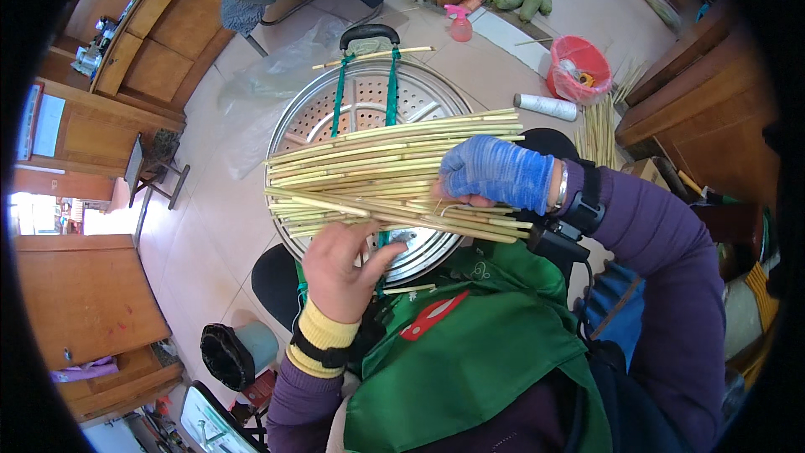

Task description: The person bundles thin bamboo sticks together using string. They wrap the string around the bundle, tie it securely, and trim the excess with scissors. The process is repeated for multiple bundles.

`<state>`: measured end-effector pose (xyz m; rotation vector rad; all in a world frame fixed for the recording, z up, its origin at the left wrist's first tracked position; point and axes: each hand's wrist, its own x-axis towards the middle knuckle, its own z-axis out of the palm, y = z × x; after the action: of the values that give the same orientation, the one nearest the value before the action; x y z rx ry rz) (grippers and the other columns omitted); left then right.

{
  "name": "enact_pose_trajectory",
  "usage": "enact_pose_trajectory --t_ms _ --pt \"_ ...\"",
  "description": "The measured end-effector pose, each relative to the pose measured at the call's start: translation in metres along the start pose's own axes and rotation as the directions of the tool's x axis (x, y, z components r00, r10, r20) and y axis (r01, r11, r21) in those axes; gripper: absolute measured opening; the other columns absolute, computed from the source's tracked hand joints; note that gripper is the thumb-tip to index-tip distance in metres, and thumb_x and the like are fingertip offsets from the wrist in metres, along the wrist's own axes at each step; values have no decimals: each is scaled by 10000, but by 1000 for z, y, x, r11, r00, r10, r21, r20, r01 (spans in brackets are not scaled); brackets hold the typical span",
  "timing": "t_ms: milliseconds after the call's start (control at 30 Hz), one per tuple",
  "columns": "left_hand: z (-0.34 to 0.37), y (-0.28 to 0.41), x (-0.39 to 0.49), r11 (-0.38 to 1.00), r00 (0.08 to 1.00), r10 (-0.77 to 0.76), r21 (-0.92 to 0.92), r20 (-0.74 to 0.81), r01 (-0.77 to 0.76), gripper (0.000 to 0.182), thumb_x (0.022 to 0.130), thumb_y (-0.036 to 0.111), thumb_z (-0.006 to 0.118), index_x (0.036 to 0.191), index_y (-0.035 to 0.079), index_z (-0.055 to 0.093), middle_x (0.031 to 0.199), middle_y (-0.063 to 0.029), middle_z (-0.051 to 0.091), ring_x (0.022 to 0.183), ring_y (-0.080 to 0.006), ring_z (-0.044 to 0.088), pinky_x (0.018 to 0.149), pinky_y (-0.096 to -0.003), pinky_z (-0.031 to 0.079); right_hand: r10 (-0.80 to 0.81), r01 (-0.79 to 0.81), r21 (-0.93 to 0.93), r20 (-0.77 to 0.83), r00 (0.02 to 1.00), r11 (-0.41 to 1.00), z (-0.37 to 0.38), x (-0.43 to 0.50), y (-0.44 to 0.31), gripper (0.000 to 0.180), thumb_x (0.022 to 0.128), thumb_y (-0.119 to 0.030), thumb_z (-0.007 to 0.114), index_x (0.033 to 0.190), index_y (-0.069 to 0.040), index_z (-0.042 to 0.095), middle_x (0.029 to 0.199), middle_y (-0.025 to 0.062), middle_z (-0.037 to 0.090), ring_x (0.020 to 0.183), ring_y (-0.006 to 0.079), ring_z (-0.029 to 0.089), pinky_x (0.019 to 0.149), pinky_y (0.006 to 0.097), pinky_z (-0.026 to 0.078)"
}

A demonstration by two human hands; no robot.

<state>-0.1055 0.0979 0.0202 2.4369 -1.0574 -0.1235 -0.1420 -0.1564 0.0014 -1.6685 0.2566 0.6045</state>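
Note:
Many pale green-yellow plant stalks [358,157] lie side by side across a round perforated metal steamer tray [361,97] before me. Several more stalks cross them at a slant near the front. My right hand [497,173], in a blue knit fingerless glove, is closed over the right part of the stalks, with a thin white string by its fingertips. What exactly it grips is hidden. Bare, my left hand [346,264] is at the near edge of the stalks, thumb and fingers apart. Green straps [391,94] run over the tray. Red-handled scissors [434,316] lie on my green apron [478,365].
A spool of white string [545,107], a red bucket [578,69], a pink spray bottle [460,24] and loose stalks [596,132] are on the tiled floor. A bin with a black liner [227,357] stands at the lower left. Clear plastic sheeting [264,94] lies beyond the tray.

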Motion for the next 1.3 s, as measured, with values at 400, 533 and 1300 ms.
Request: enact_pose_trajectory --t_ms 400,533,1300 --pt "4 -28 55 796 811 577 159 95 -585 314 689 84 636 997 55 586 864 -95 628 769 -273 616 679 -381 495 -694 690 -495 217 686 527 -21 5 4 152 837 -163 651 954 -77 698 887 100 657 847 234 619 785 329 495" --pt "4 -29 59 765 776 621 128 113 -631 345 678 83 638 1015 44 575 839 -91 623 750 -273 608 662 -376 491 -553 582 -562 245 796 588 -25 2 5 162 847 -142 626 984 -69 675 945 107 638 896 263 612 789 362 491" --pt "18 -42 82 759 759 646 39 83 -650 449 650 95 649 1085 10 580 798 -87 601 699 -261 588 618 -366 471 -852 790 -549 241 464 274 -19 23 27 146 825 -132 639 947 -63 679 935 74 659 923 287 617 823 392 510"
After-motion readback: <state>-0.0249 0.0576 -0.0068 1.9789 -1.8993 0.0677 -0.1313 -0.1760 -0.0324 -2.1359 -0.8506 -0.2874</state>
